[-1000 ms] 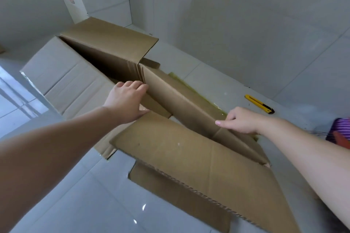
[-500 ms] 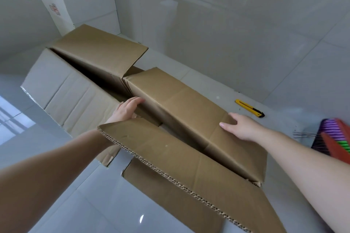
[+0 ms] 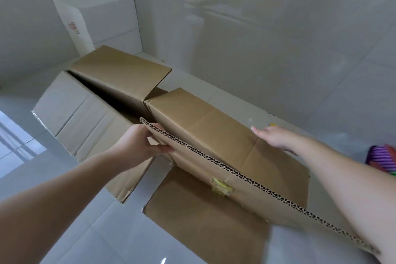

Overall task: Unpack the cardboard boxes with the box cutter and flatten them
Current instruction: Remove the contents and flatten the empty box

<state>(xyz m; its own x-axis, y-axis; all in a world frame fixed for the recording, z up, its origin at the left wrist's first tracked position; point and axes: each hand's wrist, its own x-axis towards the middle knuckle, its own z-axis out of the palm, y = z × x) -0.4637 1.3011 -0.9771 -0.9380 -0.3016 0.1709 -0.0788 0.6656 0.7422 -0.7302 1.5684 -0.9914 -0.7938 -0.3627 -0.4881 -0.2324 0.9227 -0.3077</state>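
Note:
A large brown cardboard box (image 3: 120, 83) lies opened out on the white tiled floor, its panels partly folded down. My left hand (image 3: 139, 146) grips the near flap (image 3: 235, 180) at its left corner, thumb on the outer face; the flap stands raised with its corrugated edge toward me. My right hand (image 3: 276, 137) rests flat, fingers spread, on the folded-over panel (image 3: 214, 133) behind that flap. A tiny yellow bit of the box cutter (image 3: 272, 124) shows on the floor beyond my right hand; the rest is hidden.
A white box (image 3: 100, 21) stands in the far corner against the tiled wall. A purple and red brush (image 3: 383, 158) lies at the right edge. Another brown flap (image 3: 203, 216) lies flat on the floor in front of me.
My left hand has taken hold of the near flap and lifted it upright. The far panel has dropped flatter under my right hand, which now covers most of the box cutter.

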